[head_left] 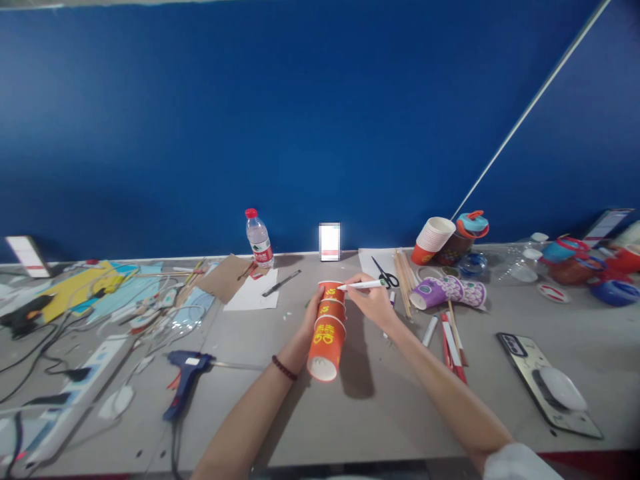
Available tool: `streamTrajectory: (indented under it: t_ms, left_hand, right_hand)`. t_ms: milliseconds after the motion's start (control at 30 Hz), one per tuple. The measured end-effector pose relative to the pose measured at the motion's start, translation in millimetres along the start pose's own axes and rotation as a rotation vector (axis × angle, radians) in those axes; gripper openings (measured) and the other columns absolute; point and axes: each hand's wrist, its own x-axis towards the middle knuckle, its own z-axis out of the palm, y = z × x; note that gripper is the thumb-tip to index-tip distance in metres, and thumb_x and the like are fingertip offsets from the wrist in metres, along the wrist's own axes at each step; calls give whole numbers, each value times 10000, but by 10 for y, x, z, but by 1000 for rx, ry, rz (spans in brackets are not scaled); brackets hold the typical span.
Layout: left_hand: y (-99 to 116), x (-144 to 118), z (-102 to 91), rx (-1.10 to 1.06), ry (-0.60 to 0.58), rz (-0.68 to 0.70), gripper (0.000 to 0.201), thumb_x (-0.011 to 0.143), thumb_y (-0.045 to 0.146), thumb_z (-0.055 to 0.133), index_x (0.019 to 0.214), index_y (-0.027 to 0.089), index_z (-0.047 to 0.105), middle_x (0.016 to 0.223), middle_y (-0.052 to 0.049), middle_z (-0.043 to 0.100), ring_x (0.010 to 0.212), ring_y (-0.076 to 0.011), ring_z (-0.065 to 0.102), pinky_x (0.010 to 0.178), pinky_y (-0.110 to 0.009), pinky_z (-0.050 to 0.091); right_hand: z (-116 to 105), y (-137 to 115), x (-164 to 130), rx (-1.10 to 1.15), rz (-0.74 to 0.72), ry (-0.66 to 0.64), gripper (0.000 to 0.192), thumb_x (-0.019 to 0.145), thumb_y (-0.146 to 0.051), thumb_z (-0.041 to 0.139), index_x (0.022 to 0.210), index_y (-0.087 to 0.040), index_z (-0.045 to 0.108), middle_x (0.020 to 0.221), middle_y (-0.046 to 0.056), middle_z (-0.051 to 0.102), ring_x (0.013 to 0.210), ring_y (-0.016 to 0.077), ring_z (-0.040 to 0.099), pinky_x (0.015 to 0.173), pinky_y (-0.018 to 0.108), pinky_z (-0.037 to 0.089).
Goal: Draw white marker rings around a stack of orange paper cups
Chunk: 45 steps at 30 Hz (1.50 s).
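left hand [314,313] grips stacked red cups [327,331] | right hand [373,300] holds pen [363,285] | risk: tip pressure may dent thin cup wall

1. stacked cups [327,330]: paper, orange-red with a slightly glossy print, white rims.
2. pen [363,285]: smooth white plastic.
3. table [380,407]: matt grey, smooth.
4. water bottle [259,239]: clear plastic, shiny, red cap.
5. glue gun [185,373]: blue plastic, dull sheen.
6. sticks [403,280]: bare pale wood.
7. wall [300,120]: matt blue.
8. scissors [385,273]: black plastic handles.
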Motion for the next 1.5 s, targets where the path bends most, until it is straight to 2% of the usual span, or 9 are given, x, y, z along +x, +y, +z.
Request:
streamTrajectory:
  t_ms: [433,667,867,1300,1500]
  left_hand:
    - [16,-30,22,1,52,-8,477,844,538,567,928,77,653,681,-91,674,554,-183,648,599,-305,556]
    - [9,-22,21,7,33,-18,483,864,545,516,911,85,654,660,-88,672,537,-176,636,564,-296,548]
    - [22,-46,41,-4,69,-17,471,851,539,555,904,81,652,673,-93,679,541,-179,646,594,-304,562]
    - [24,-21,34,-56,31,1,471,872,511,537,1062,97,653,714,-86,686,553,-193,654,575,-331,572]
    - [16,-3,3,-49,14,9,496,878,521,518,1124,108,641,733,-89,694,569,-192,656,597,-336,578]
  right_hand:
    - [-17,-121,2,47,8,19,120,780,-297,590,758,-196,650,781,48,738,723,201,675,671,292,515]
    - [-13,-72,20,63,29,30,125,762,-303,592,751,-192,648,757,57,732,697,204,672,623,282,502]
    - [-21,-61,20,50,14,40,120,763,-297,588,747,-194,646,760,50,733,698,200,668,629,282,503]
    - [-11,-28,20,81,21,41,77,748,-276,590,707,-211,595,788,62,744,719,213,680,612,284,500]
    - [-10,-15,17,108,6,29,56,745,-247,569,707,-217,597,801,51,745,800,225,706,691,303,524]
